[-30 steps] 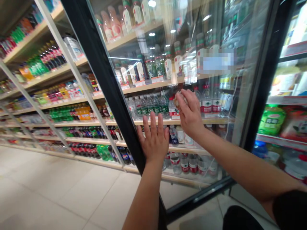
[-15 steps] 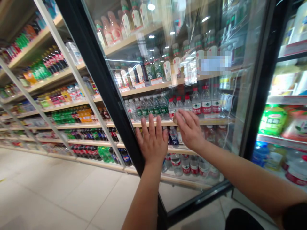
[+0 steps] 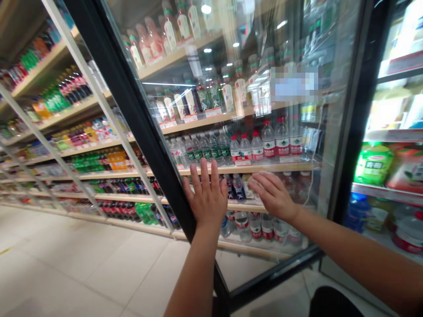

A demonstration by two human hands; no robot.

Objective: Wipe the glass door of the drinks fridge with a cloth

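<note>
A glass door (image 3: pixel 291 185) with a black frame stands swung out before me, shelves of bottles showing through it. My left hand (image 3: pixel 209 198) lies against the glass near the door's left frame, palm down and fingers spread. To the right of it, my right hand (image 3: pixel 272 193) is at the pane with its fingers bent and held together. Something small and pale seems to be under those fingertips, mostly hidden, and I cannot make out what it is.
Long drink shelves (image 3: pixel 95 176) run along the left over a tiled floor (image 3: pixel 82 259). On the right, a lit cooler (image 3: pixel 376 187) holds green and red packs and large bottles. A blurred-out patch (image 3: pixel 295 83) covers part of the door's upper right.
My right hand has slid down and slightly right across the glass. My left hand stays spread on the pane, and the view has shifted a little.
</note>
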